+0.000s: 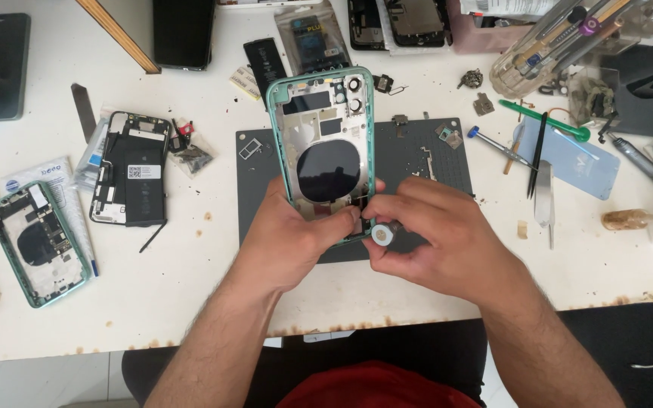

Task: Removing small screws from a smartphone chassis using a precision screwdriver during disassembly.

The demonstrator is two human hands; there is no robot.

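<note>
Near the bottom of the frame, two bare forearms rising toward the centre. Left hand (289, 242) wrapped round the lower end of a green phone frame (325, 140), fingers closed on its lower left edge, thumb across the inside. Right hand (432, 245) just beside it, fingers pinched shut on a small screwdriver (381, 234) with a round white cap, tip aimed into the frame's bottom corner; the tip itself hidden behind the fingers.

Phone frame held tilted up off a grey work mat (432, 151), centre of the frame, open side toward the camera, a dark round coil in its middle. Probably light and stiff as a gutted shell, yet thin along the rails and likely to flex if twisted; exposed coil and flex strips inside look fragile. Best gripped by the long side edges, never by the inner parts. Smooth painted rim probably slippery. Screwdriver slim, light, easy to roll between fingertips.

Farther out on the white tabletop (190, 302): a second green phone (35, 242) opened at lower left, a black opened phone (130, 170) beyond it, tweezers (536, 155) and a pale blue card (568, 162) at right, a clear tool tub (561, 38) at upper right.
</note>
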